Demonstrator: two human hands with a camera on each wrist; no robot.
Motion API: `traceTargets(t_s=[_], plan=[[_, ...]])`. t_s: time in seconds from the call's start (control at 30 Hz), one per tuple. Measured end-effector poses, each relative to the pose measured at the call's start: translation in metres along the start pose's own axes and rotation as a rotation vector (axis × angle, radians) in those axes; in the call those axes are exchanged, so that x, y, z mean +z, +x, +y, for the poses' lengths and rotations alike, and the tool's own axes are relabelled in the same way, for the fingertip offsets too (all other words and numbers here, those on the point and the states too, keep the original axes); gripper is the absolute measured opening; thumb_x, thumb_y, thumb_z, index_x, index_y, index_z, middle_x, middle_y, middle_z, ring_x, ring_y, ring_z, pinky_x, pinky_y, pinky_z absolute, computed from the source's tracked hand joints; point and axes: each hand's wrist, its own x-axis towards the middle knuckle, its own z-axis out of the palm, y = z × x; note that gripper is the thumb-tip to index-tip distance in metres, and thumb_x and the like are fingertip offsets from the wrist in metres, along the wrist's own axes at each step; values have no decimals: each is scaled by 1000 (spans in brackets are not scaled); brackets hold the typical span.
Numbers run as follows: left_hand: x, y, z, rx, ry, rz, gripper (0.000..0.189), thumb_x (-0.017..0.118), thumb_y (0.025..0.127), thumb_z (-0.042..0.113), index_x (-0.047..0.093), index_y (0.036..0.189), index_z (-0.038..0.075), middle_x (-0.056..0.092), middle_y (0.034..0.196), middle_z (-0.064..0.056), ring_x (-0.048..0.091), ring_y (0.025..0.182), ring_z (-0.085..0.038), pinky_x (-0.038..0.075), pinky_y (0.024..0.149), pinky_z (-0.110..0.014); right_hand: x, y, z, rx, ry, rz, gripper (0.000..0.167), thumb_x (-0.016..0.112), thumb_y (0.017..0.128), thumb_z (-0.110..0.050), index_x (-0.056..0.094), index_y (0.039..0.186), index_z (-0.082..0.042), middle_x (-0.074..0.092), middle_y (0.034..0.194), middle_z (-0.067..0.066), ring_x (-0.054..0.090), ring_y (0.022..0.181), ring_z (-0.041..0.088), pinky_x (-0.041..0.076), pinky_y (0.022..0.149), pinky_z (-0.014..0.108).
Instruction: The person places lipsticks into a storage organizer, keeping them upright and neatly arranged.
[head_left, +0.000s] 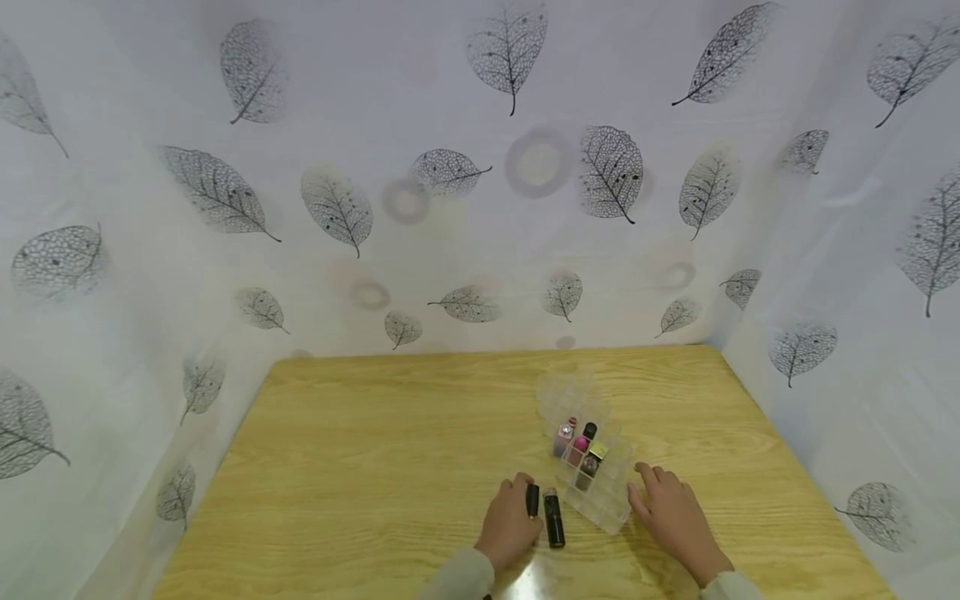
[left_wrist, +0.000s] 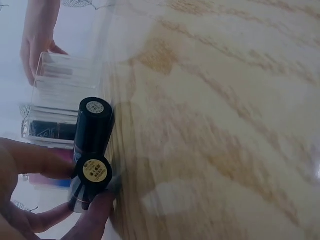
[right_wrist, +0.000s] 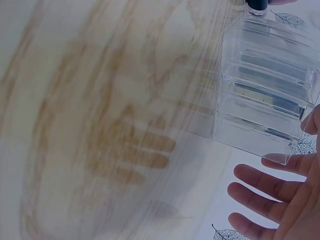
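My left hand pinches a black lipstick tube between fingers and thumb, low over the table; its round end label faces the left wrist camera. Just right of it lies a second black lipstick tube with a clear end, beside a clear acrylic organizer. My right hand is at the organizer's right side, its fingers spread and loosely extended, holding nothing. In the right wrist view, that hand's fingertips are close to the organizer's lower corner.
Several cosmetics sit in the organizer's compartments, among them a pink bottle, a magenta-topped item, a gold-capped one and a black-capped one. The wood-grain table is bordered by white leaf-print sheeting.
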Motion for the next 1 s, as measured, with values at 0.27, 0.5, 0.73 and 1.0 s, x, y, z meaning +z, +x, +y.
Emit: traceTargets(t_s=[0.27, 0.5, 0.73, 1.0], plan=[[-15, 8, 3, 26, -159, 41, 54, 68, 74, 3, 50, 124, 11, 55, 98, -7, 49, 66, -8, 44, 51, -20, 0, 0, 0, -8, -4, 13, 33, 60, 90, -25, 59, 112, 0, 65, 91, 15, 61, 78, 29, 51, 64, 46], [-38, 14, 18, 172, -378, 61, 52, 66, 83, 4, 47, 130, 19, 54, 112, -10, 54, 78, -5, 51, 62, -16, 1, 0, 0, -9, -1, 14, 33, 60, 89, -24, 59, 111, 0, 64, 90, 13, 61, 77, 28, 50, 63, 45], [-62, 15, 41, 308, -497, 142, 55, 66, 83, 2, 45, 132, 15, 53, 115, -12, 58, 83, -9, 55, 66, -18, 1, 0, 0, -9, 6, 12, 32, 60, 90, -24, 59, 111, 0, 64, 89, 13, 60, 75, 27, 50, 63, 45], [-85, 11, 70, 384, -557, 170, 58, 66, 84, 1, 43, 133, 22, 52, 118, -11, 60, 88, -17, 56, 70, -21, 2, 1, 1, -2, 9, -3, 33, 58, 90, -25, 58, 112, 0, 65, 91, 14, 61, 77, 29, 50, 64, 46]])
